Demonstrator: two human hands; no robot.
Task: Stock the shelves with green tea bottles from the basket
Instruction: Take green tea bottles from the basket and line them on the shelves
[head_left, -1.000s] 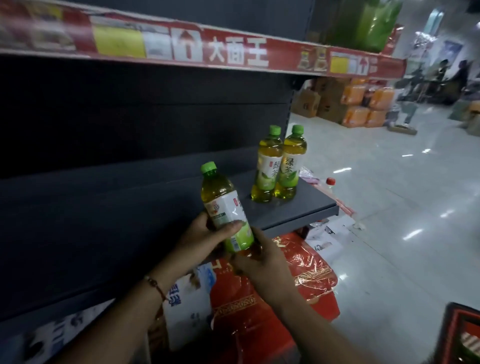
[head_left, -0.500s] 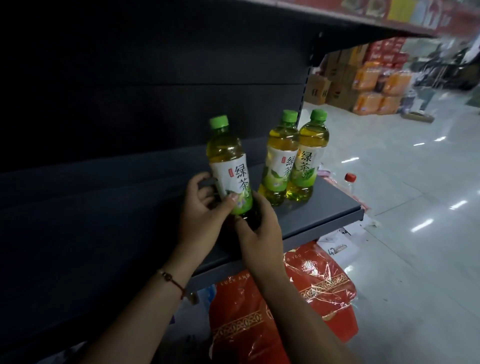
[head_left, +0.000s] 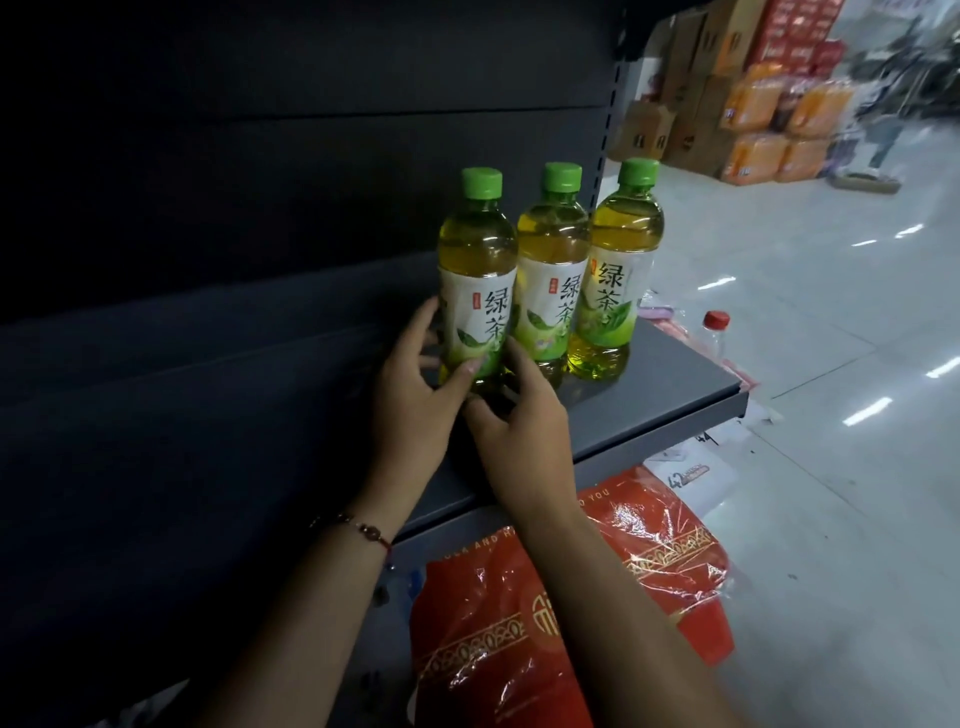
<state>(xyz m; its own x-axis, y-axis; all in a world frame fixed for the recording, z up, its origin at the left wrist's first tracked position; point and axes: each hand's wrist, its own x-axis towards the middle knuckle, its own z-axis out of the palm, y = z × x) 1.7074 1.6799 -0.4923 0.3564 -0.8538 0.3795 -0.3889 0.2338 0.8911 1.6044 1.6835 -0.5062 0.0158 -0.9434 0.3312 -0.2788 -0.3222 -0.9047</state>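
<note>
Both hands hold the left bottle (head_left: 477, 291) low on its body: the left hand (head_left: 415, 410) wraps it from the left with the thumb across the label, the right hand (head_left: 524, 431) cups its base from the right. It stands upright on the grey shelf (head_left: 649, 410), touching the middle bottle (head_left: 551, 280), with a third bottle (head_left: 615, 280) beside that. Red plastic-wrapped packs (head_left: 545, 623) sit below.

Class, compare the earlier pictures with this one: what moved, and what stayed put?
The left bottle went from tilted in front of the shelf edge up onto the shelf, upright beside the other two bottles. The left hand and right hand keep hold of its base. Those two bottles stayed in place.
</note>
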